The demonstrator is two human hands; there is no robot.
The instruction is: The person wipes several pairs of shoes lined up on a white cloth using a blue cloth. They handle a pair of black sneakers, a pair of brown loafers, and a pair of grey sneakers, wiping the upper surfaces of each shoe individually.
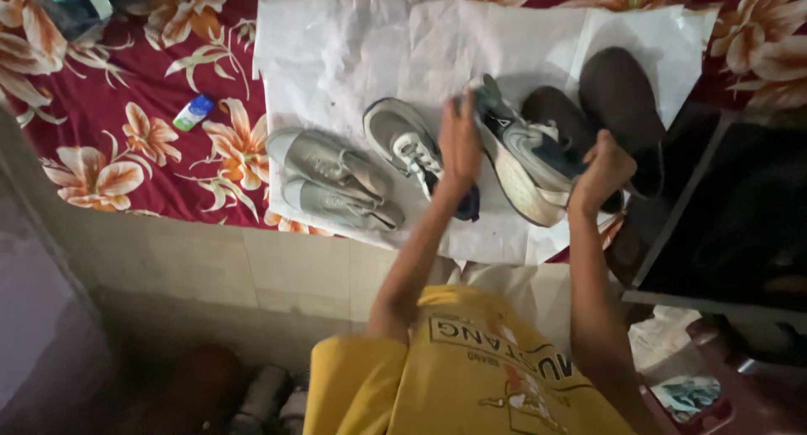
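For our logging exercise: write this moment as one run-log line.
left hand: grips sneaker toe | right hand: grips heel | sneaker: held tilted above white paper | grey pair: lying left

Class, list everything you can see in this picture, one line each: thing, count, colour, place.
held sneaker: 1, grey and dark blue with pale sole, tilted between both hands
matching sneaker: 1, grey, on the paper
canvas shoes: 2, grey-green, paper's left part
dark shoes: 2, brown-black, paper's right part
white paper: spread on the cloth
floral cloth: red, underneath
small tube: 1, white, green and blue, on the cloth
left hand: at the sneaker's toe
right hand: at its heel
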